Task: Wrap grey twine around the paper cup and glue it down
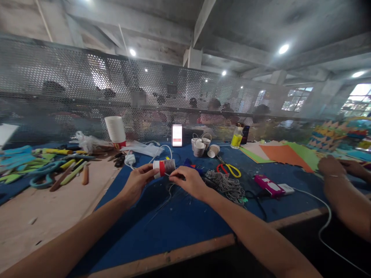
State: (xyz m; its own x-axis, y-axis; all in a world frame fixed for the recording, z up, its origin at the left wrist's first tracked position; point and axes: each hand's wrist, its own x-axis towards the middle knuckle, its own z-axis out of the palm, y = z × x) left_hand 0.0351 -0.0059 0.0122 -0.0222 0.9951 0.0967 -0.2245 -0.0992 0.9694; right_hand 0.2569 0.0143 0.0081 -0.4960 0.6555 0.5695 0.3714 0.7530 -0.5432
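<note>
My left hand (139, 179) grips a paper cup (162, 168) by its white end, holding it on its side above the blue table. The cup has a red band, and grey yarn is wound around the end that points right. My right hand (187, 179) pinches the grey yarn (167, 175) close to the wound part. A loose tail of yarn hangs below onto the table. To the right of my right hand lies a heap of grey yarn (224, 185). Behind it are scissors (230, 170) with red and yellow handles.
Several small yarn-wrapped cups (199, 148) stand at the back, near a phone (177, 135). White cups (115, 129) are stacked to the left, beyond scissors (46, 173) and clay tools. Coloured paper (284, 154), a magenta device (269, 185) and another person's hands (332, 166) are at right.
</note>
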